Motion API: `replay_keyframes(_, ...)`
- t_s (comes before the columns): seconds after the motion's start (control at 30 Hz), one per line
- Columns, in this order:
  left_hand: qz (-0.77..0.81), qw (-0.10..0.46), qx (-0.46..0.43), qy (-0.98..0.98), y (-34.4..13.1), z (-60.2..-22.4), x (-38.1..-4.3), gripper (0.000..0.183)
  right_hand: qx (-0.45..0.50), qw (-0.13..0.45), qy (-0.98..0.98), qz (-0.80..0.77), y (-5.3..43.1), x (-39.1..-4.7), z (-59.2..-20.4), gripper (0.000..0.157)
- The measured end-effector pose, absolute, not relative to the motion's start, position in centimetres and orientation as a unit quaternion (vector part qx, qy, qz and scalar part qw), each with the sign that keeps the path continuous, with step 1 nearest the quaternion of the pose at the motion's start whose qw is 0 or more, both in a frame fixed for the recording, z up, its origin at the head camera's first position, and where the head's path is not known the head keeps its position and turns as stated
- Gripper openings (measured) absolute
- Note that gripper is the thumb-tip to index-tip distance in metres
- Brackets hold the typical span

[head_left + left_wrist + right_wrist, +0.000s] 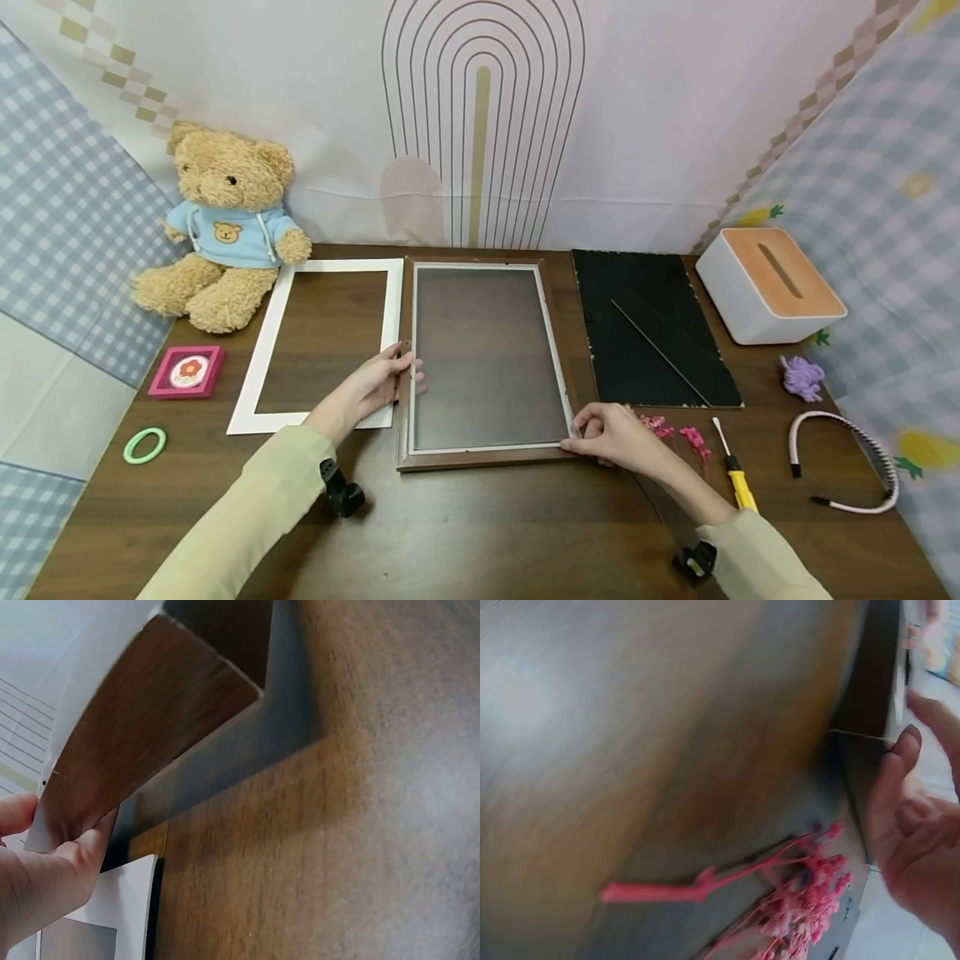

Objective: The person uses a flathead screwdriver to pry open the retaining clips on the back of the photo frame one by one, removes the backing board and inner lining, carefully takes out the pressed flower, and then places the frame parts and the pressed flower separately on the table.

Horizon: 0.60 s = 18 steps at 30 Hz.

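Note:
A brown wooden picture frame (486,461) with a pale inner rim and a see-through pane (487,358) lies in the middle of the desk. My left hand (372,385) grips its left side, the thumb above and some fingertips showing through the pane. In the left wrist view, this hand (56,874) holds the raised brown side (150,712) over its shadow. At the near right corner, my right hand (618,433) pinches the frame's edge between thumb and fingers. The right wrist view shows the right hand (922,825) with its thumb at that corner.
Left are a white mat (258,367), teddy bear (225,225), pink box (186,372) and green ring (145,446). Right are a black backing board (637,333) with a thin rod, pink dried flowers (696,442), screwdriver (738,479), headband (862,425), purple clip (802,377) and tissue box (750,300).

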<state>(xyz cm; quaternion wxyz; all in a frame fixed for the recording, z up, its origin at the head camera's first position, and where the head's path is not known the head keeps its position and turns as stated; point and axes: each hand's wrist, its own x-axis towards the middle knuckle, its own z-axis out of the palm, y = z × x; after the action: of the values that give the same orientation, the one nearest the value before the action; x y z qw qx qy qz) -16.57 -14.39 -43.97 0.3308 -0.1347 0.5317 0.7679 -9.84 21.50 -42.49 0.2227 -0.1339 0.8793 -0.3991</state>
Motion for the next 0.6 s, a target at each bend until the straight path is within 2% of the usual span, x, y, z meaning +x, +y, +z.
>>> replay_keyframes(0.1, 0.766, 0.328, -0.134, 0.537, -14.3, -44.0, -16.4, 0.062, -0.095, 0.291, 0.828, -0.470, 21.7, -10.0, -42.2, 0.037)
replay_keyframes(0.2, 0.761, 0.319, -0.134, 0.548, -14.1, -43.9, -16.2, 0.060, -0.074, 0.320, 0.787, -0.522, 21.9, -10.0, -42.2, 0.034)
replay_keyframes(0.6, 0.767, 0.303, -0.133, 0.550, -13.3, -43.6, -15.6, 0.055, -0.166, 0.293, 0.798, -0.500, 22.0, -10.4, -41.3, 0.023)
